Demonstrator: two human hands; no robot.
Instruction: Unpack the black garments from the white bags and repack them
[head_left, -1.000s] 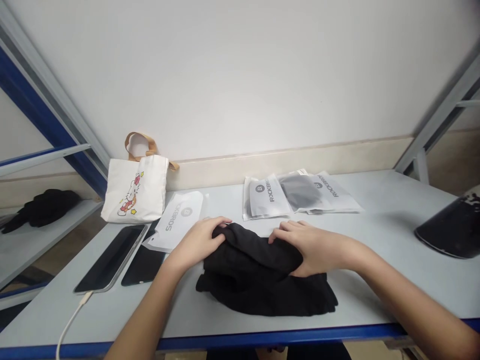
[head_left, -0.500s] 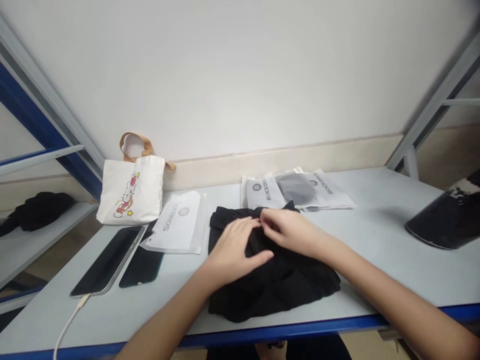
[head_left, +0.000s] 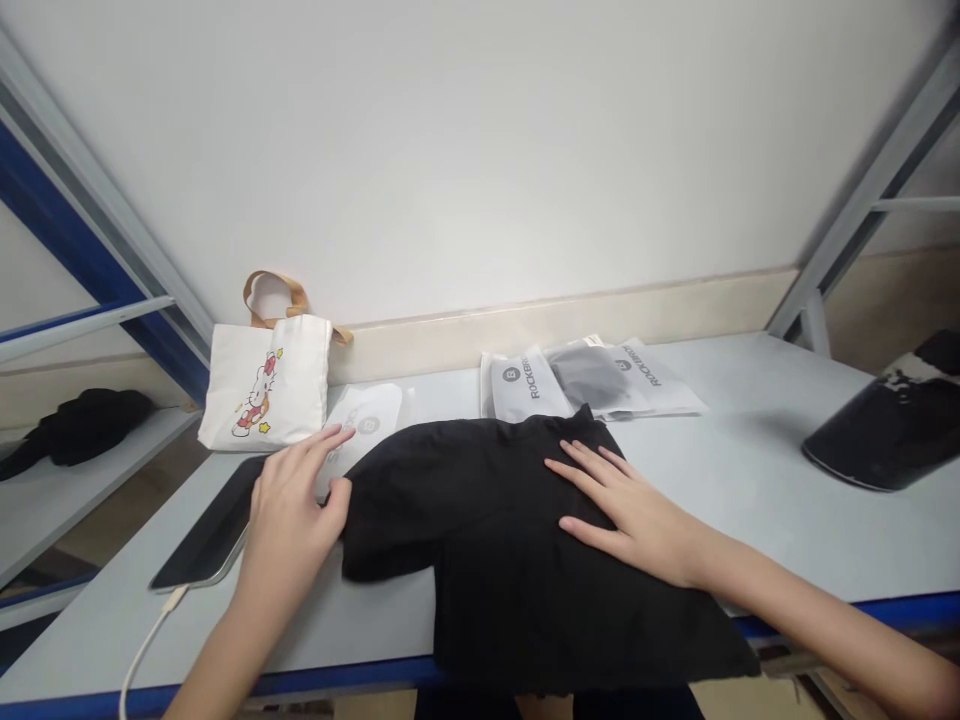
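A black cloth garment (head_left: 510, 540), whose exact kind I cannot make out, lies spread over the front of the table, with a narrower part reaching left and its lower end hanging over the front edge. My right hand (head_left: 622, 505) rests flat on its right half, fingers spread. At the tip of the left part is my left hand (head_left: 300, 500), fingers apart and thumb beside the fabric; whether it touches the cloth is unclear. Under that hand's fingertips shows a frosted plastic pouch (head_left: 382, 405), partly covered by the cloth.
A phone (head_left: 206, 530) on a white charging cable (head_left: 146, 640) lies at the left. Behind it stands a white tote bag (head_left: 266, 385). Frosted ROCKBROS pouches (head_left: 529, 385) lie along the back. At the right is a black visor-like object (head_left: 885, 430). Metal frame bars (head_left: 844, 205) flank the table.
The bunched black cloth is now spread out, with a part stretched left over the pouch. My left hand has moved left; my right hand has gone from pinching to lying flat.
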